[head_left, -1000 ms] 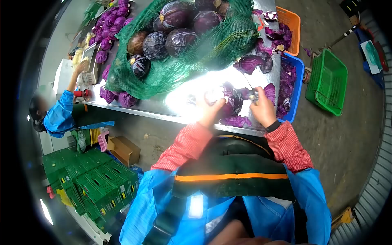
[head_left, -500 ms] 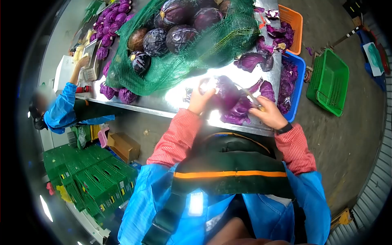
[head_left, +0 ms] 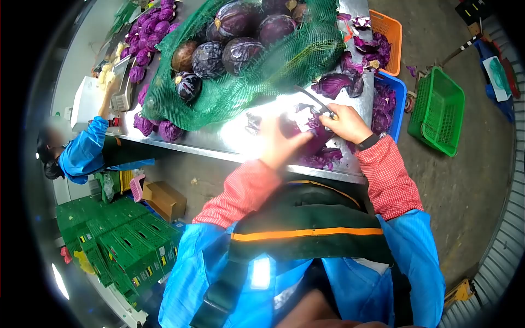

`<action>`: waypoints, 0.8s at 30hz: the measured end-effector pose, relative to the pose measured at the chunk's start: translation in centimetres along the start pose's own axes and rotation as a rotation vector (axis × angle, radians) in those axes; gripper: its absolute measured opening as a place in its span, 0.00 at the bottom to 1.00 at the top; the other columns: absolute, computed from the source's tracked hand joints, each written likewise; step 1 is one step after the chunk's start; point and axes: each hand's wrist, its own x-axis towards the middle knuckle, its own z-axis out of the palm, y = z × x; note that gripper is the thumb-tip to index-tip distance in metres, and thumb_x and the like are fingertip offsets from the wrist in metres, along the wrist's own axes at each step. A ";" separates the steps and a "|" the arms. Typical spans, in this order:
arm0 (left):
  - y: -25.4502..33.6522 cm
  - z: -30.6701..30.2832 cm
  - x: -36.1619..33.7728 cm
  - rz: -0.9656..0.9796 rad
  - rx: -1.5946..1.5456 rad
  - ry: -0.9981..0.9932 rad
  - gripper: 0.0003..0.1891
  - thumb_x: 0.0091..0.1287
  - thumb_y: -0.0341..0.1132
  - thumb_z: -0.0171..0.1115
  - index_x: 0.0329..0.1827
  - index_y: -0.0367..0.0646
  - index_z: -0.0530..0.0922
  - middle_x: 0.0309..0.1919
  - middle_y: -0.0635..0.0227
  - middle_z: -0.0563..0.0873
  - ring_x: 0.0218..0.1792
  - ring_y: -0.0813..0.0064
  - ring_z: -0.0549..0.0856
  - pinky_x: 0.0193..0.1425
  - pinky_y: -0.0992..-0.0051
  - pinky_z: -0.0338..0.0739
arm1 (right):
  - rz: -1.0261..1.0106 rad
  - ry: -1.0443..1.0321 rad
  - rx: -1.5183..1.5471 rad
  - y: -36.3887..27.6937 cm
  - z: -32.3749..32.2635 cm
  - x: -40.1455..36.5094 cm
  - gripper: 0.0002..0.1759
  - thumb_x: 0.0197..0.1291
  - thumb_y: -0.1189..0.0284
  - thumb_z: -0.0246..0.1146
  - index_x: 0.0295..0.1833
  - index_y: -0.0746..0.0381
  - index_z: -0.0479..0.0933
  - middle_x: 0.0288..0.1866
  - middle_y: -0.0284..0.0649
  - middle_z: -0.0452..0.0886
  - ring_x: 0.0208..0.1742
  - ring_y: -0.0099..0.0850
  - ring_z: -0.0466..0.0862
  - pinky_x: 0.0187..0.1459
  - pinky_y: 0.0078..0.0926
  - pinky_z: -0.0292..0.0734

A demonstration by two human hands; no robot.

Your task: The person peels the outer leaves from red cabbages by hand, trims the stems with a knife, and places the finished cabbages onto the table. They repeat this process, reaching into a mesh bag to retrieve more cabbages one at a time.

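A red cabbage [head_left: 317,141] is at the front of the metal table [head_left: 191,141], under bright glare. My left hand [head_left: 281,143], blurred by motion, grips its left side. In my right hand [head_left: 350,124] is a knife [head_left: 313,99], its blade pointing up and away to the left above the cabbage. The right fingers are closed round the handle, close to the cabbage's upper right. Loose purple leaves [head_left: 324,158] lie just below the cabbage, and more peeled leaves [head_left: 334,84] lie beyond the knife.
A green mesh bag [head_left: 235,98] of whole red cabbages [head_left: 240,54] lies ahead. Blue [head_left: 403,93] and orange [head_left: 398,46] baskets with leaves stand along the right edge. A green basket [head_left: 437,112] is on the floor. Left, a person [head_left: 82,150] works by a scale [head_left: 121,90] and smaller cabbages [head_left: 150,30].
The knife has swung from beside the cabbage to pointing up and away above it. My right hand has moved up and slightly left. My left hand has shifted lower and right over the cabbage.
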 end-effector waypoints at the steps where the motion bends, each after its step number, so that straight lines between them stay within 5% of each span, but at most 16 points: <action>1: 1.0 0.5 -1.1 -0.021 0.033 0.048 0.47 0.46 0.40 0.80 0.70 0.43 0.65 0.63 0.48 0.67 0.68 0.50 0.67 0.71 0.58 0.65 | -0.013 0.031 -0.035 -0.2 0.5 -0.1 0.18 0.57 0.61 0.63 0.44 0.65 0.82 0.30 0.54 0.83 0.35 0.50 0.85 0.39 0.44 0.78; 5: 0.3 2.0 -1.1 -0.038 0.044 0.072 0.50 0.44 0.42 0.81 0.72 0.46 0.61 0.66 0.44 0.61 0.71 0.44 0.60 0.73 0.53 0.61 | -0.076 0.130 -0.145 -0.8 1.4 0.1 0.15 0.56 0.64 0.63 0.40 0.66 0.81 0.30 0.55 0.82 0.34 0.52 0.84 0.38 0.46 0.78; 17: -1.3 -0.3 0.2 0.149 -0.058 -0.230 0.49 0.40 0.42 0.78 0.70 0.47 0.66 0.68 0.44 0.62 0.70 0.44 0.63 0.74 0.53 0.62 | -0.112 0.055 -0.173 -0.7 -0.2 -0.7 0.16 0.55 0.60 0.65 0.34 0.65 0.82 0.27 0.50 0.82 0.31 0.49 0.85 0.36 0.43 0.78; 20: -1.6 -0.5 -0.2 0.177 -0.027 -0.255 0.52 0.40 0.43 0.78 0.72 0.45 0.62 0.68 0.44 0.62 0.71 0.44 0.63 0.74 0.54 0.61 | -0.185 0.138 -0.377 0.2 1.0 -0.9 0.15 0.56 0.62 0.64 0.38 0.64 0.82 0.28 0.51 0.83 0.32 0.49 0.85 0.38 0.44 0.79; 23: -1.7 -0.9 -0.6 0.205 -0.023 -0.262 0.56 0.40 0.42 0.79 0.75 0.42 0.58 0.68 0.44 0.62 0.71 0.44 0.63 0.75 0.54 0.60 | 0.047 0.287 -0.425 5.7 2.3 -0.9 0.15 0.56 0.63 0.64 0.43 0.64 0.81 0.30 0.53 0.83 0.33 0.51 0.85 0.40 0.46 0.80; 24: -1.5 -1.3 -0.8 0.215 -0.010 -0.289 0.57 0.40 0.42 0.79 0.75 0.41 0.57 0.68 0.44 0.62 0.71 0.44 0.63 0.75 0.54 0.60 | 0.069 0.310 -0.334 7.3 2.6 -1.5 0.15 0.56 0.64 0.64 0.37 0.67 0.76 0.31 0.59 0.82 0.34 0.56 0.83 0.37 0.50 0.78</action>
